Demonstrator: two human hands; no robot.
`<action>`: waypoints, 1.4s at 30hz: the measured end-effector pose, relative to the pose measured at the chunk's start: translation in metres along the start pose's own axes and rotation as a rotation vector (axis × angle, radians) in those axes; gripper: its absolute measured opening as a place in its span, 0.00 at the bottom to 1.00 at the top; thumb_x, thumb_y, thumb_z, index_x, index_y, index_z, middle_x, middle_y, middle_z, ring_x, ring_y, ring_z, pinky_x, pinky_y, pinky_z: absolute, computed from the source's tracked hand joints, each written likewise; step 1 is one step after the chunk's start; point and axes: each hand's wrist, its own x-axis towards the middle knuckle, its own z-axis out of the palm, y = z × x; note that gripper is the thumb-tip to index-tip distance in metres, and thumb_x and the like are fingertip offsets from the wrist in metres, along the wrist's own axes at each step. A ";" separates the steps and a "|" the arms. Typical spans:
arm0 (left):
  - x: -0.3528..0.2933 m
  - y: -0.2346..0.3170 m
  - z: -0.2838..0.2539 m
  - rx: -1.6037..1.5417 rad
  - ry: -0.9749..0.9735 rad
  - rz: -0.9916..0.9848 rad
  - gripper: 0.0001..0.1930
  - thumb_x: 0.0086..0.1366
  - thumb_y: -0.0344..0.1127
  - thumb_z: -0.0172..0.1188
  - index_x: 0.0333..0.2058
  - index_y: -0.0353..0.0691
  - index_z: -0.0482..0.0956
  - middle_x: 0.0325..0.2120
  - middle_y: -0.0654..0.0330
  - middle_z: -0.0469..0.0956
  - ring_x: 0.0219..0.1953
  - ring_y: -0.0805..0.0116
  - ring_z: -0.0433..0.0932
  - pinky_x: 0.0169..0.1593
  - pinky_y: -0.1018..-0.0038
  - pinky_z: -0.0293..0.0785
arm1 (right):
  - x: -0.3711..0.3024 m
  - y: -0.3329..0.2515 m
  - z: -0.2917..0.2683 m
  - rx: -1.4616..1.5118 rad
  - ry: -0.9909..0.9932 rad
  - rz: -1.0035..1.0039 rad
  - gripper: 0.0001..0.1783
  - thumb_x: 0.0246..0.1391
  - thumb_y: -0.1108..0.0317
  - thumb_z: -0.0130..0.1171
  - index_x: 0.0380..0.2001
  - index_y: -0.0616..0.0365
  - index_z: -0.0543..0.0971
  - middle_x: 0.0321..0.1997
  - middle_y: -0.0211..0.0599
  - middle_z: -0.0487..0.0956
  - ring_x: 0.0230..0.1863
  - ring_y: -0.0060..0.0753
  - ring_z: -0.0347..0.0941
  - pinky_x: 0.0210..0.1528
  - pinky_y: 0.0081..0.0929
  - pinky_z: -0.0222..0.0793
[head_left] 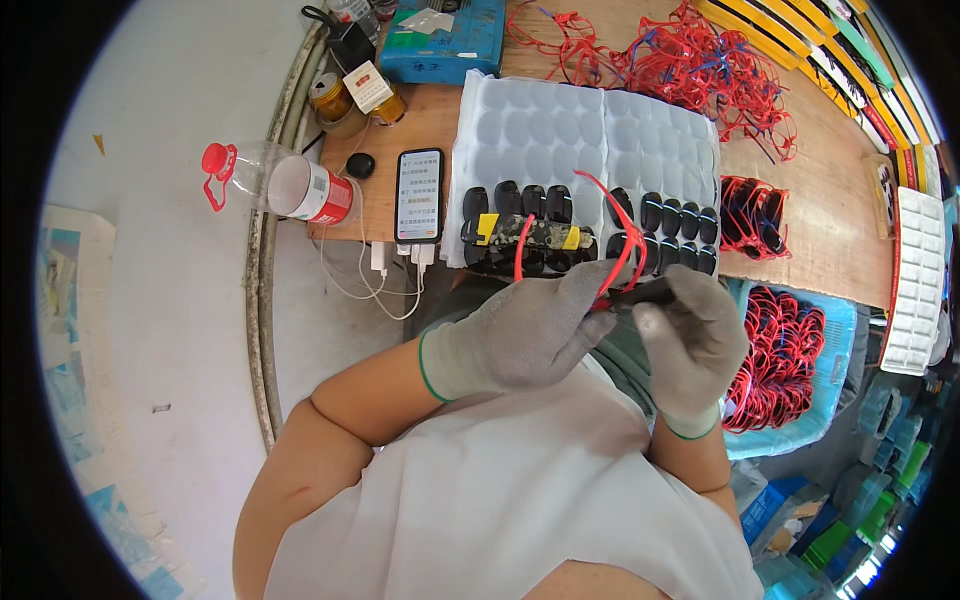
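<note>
My left hand [530, 335], in a grey glove, is closed on a red glasses frame [634, 243], its temple arms pointing up and away from me. My right hand [695, 345], also gloved, pinches a dark lens [648, 293] against the frame's near side. Fingers hide part of the frame, so I cannot tell whether the lens sits in the rim. Just beyond my hands lies a pale moulded tray [540, 125] with dark lenses [672, 217] in its near rows. A dark speckled bar [550, 235] with yellow tape rests across its lower left.
Red frames lie tangled in a pile [690, 65] at the back. Red sunglasses [755, 217] are stacked right of the tray. A blue basket [838, 370] of red frames stands at my right. To the left are a phone [418, 195] with cables and a large plastic bottle [300, 187].
</note>
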 end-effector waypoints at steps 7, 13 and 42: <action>-0.007 0.017 0.001 0.075 -0.026 -0.011 0.10 0.66 0.29 0.56 0.44 0.31 0.73 0.25 0.55 0.81 0.29 0.58 0.84 0.34 0.66 0.79 | 0.015 -0.004 -0.006 0.531 -0.118 0.431 0.16 0.59 0.67 0.58 0.44 0.71 0.75 0.38 0.45 0.78 0.36 0.30 0.76 0.38 0.29 0.74; -0.008 0.032 -0.007 0.145 -0.176 -0.032 0.10 0.67 0.30 0.55 0.45 0.33 0.74 0.29 0.53 0.80 0.30 0.54 0.82 0.36 0.65 0.78 | 0.012 0.013 -0.021 0.640 -0.358 0.510 0.25 0.53 0.55 0.63 0.33 0.74 0.76 0.33 0.51 0.78 0.31 0.37 0.76 0.33 0.30 0.73; 0.001 0.004 -0.009 -0.298 -0.065 -0.191 0.16 0.74 0.33 0.43 0.49 0.26 0.73 0.28 0.57 0.82 0.25 0.74 0.79 0.33 0.77 0.77 | 0.016 0.044 -0.017 0.934 -0.311 0.635 0.16 0.63 0.61 0.58 0.43 0.67 0.78 0.37 0.39 0.81 0.37 0.28 0.76 0.42 0.28 0.74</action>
